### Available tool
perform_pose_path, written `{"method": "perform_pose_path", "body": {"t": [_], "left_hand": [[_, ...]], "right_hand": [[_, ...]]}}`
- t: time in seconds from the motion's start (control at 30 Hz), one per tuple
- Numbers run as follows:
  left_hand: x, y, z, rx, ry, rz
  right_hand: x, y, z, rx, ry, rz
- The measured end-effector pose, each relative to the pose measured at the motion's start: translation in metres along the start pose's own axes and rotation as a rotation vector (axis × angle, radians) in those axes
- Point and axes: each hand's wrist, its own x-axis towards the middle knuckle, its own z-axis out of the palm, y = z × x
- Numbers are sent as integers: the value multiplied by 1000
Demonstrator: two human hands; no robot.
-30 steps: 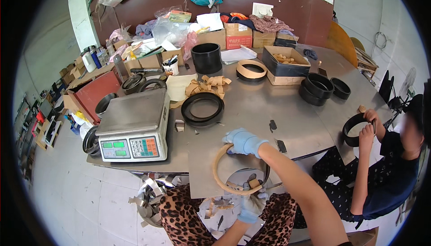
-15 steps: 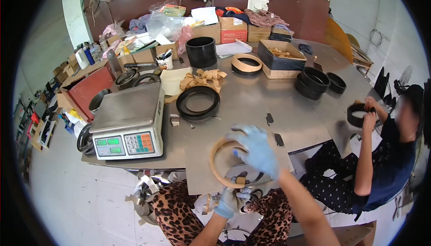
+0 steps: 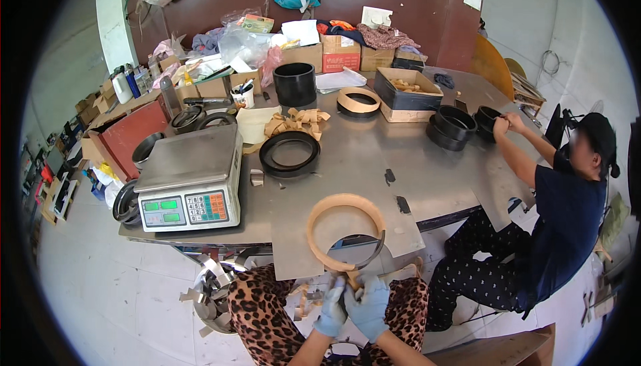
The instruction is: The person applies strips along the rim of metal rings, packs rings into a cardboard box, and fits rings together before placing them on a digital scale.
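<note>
Left hand point(image 3: 332, 310) and right hand point(image 3: 370, 307) sit side by side, near the ring point(image 3: 343, 200); fingers curled, cannot tell what's held.

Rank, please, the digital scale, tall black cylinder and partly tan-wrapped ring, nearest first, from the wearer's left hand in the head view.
1. Partly tan-wrapped ring, just ahead.
2. Digital scale, front left.
3. Tall black cylinder, table's far side.

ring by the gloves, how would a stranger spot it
Find the white scale on the metal table. Right of it, beyond the gloved right hand, sits a ring. Tan with a dark stretch, it differs from the black ring behind.
</note>
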Motion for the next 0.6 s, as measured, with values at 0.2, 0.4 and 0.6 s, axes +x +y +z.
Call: {"method": "perform_pose_path", "body": {"t": [0.2, 0.4, 0.6], "left_hand": [[24, 3, 27, -191, -77, 96], [47, -27, -15, -431, -81, -62], [84, -52, -32, -646, -178, -332]], "right_hand": [[12, -27, -90, -113, -8, -229], [125, -22, -31, -11, -168, -14], [117, -21, -28, -252, -321, -158]]}}
